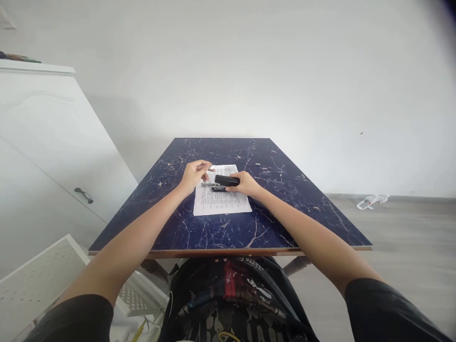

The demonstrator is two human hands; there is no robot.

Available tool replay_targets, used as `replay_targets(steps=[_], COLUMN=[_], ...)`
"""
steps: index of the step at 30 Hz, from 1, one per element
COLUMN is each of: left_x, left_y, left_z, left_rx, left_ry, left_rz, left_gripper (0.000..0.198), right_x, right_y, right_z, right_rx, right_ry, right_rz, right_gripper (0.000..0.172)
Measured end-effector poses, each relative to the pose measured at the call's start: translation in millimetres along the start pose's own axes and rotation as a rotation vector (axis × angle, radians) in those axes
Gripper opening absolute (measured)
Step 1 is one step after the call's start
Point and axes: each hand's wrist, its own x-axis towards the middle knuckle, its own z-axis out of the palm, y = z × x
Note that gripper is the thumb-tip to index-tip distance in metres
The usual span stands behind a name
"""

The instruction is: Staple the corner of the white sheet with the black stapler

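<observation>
The room looked like part of a home: a blue marble-patterned table on dark legs stood by a plain pale wall, near a white cupboard with a curved handle, over wood-look flooring.

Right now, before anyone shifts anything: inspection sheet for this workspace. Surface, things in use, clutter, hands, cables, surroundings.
Surface: dark blue marbled table with pale veins.
Things in use: black stapler, opened up, over printed paper.
Clutter: small grey piece on the table, right of the paper's far end; too small to identify.
Hands: right hand grips the stapler; left hand is beside it, fingers bent together, contents unclear.
Cables: thin white cable, low at left, below tabletop level.
Surroundings: white cabinet left; pale wall beyond; clear plastic item on the floor, right.
</observation>
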Motion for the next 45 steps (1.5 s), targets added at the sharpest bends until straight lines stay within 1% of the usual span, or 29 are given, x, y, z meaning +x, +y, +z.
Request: replay_targets(steps=[4, 6, 10, 13, 15, 18, 20, 22, 24, 27, 31, 37, 45], left_x=[0, 0, 0, -1, -1, -1, -1, -1, -1, 0, 2, 5, 7], left_y=[-1, -3, -7, -10, -10, -5, -2, -1, -4, -10, -16, -17, -23], left_z=[0.4, -1.3, -4.4, -5.5, -5.5, -3.8, -1.8, 0.1, 1.7, 3.2, 4.3, 4.9, 4.6], left_rx=[0.038, 0.065, 0.097, 0.138, 0.238, 0.414, 0.478, 0.494, 0.493, 0.534, 0.611, 0.652, 0.685], left_ry=[-0.019, -0.019, -0.062, -0.080, -0.097, -0.139, -0.148, -0.137, -0.122, -0.131, -0.143, -0.240, -0.289], left_rz=[0.020, 0.021, -0.065, -0.117, -0.086, 0.024, 0.088, 0.114, 0.104, 0.096, 0.155, 0.101, 0.115], left_gripper=[0.046, 0.046, 0.041, 0.031, 0.025, 0.016, 0.011, 0.011, 0.013, 0.012, 0.007, 0.006, 0.005], right_x=[1, 2, 4, 4, 4, 5, 5, 5, 5, 5, 6, 5, 6], right_y=[0, 3, 10, 16, 18, 18, 16, 15, 14, 15, 17, 14, 14], right_z=[1, 0, -3, -3, -3, -4, -4, -5, -5, -4, -3, -5, -6], right_rx=[-0.027, -0.037, -0.050, -0.051, -0.052, -0.045, -0.041, -0.044, -0.052, -0.069, -0.087, -0.110, -0.114], right_ry=[-0.024, 0.002, 0.102, 0.118, 0.117, 0.113, 0.097, 0.084, 0.086, 0.097, 0.102, 0.096, 0.076], right_rz=[-0.031, -0.016, 0.061, 0.113, 0.125, 0.126, 0.137, 0.143, 0.129, 0.102, 0.102, 0.087, 0.080], right_gripper=[0.022, 0.022, 0.022, 0.021, 0.021, 0.023, 0.025, 0.026, 0.026, 0.025, 0.026, 0.022, 0.020])
